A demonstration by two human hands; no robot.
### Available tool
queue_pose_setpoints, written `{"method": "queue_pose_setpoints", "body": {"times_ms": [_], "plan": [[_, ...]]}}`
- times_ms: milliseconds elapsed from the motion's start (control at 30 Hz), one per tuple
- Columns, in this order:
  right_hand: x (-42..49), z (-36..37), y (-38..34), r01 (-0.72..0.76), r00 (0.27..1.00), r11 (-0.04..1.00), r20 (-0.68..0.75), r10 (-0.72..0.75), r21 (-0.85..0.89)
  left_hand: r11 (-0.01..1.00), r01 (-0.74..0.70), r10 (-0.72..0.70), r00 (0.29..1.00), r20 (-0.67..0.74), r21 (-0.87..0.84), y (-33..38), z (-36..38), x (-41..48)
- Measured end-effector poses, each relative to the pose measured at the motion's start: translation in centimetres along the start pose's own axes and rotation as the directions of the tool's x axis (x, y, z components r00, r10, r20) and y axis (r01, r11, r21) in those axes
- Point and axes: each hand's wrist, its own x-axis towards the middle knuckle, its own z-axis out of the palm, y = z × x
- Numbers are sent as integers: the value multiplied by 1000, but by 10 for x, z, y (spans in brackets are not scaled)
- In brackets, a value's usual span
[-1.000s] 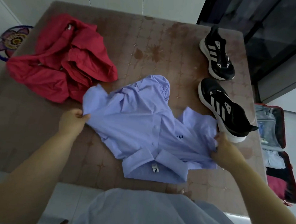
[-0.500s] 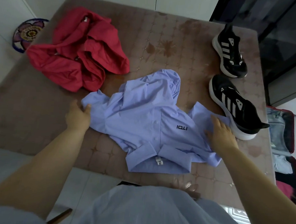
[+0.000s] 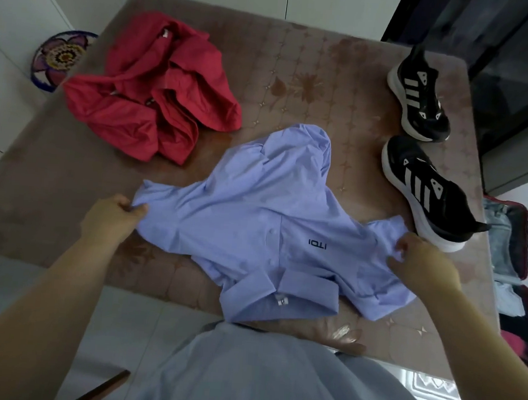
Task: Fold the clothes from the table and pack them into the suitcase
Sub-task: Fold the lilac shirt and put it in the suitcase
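Lying rumpled mid worktop (image 3: 297, 61), collar toward the person, one lavender-blue button shirt (image 3: 255, 218) bears dark upside-down chest lettering, unreadable, and a white collar tag. The left hand (image 3: 111, 220) pinches one sleeve; the right hand (image 3: 424, 261) grips the other. One red garment (image 3: 151, 98) lies at 11 o'clock, two black white-striped sneakers (image 3: 420, 95) (image 3: 428, 195) at 2, one open suitcase (image 3: 525, 246) at 3.

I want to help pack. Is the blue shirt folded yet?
Not yet. The blue shirt lies spread; left hand and right hand grip its sleeves.
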Motion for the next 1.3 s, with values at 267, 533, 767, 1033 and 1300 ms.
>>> {"method": "queue_pose_setpoints", "body": {"times_ms": [267,533,767,1033,1300], "plan": [[30,-1,-123,469,883,880,-39,-467,76,842,-540,540,840,47,-10,78,15,13],[23,41,-144,552,831,814,203,-518,-181,771,-631,636,758,143,-81,139,61,47],[13,19,-143,607,789,792,-159,-593,61,828,-560,558,821,119,-14,165,73,78],[99,-20,-156,128,980,886,-197,-42,447,914,-406,376,857,352,14,189,77,90],[141,5,-170,174,983,944,-105,-150,281,901,-393,429,869,247,-184,196,83,85]]}}
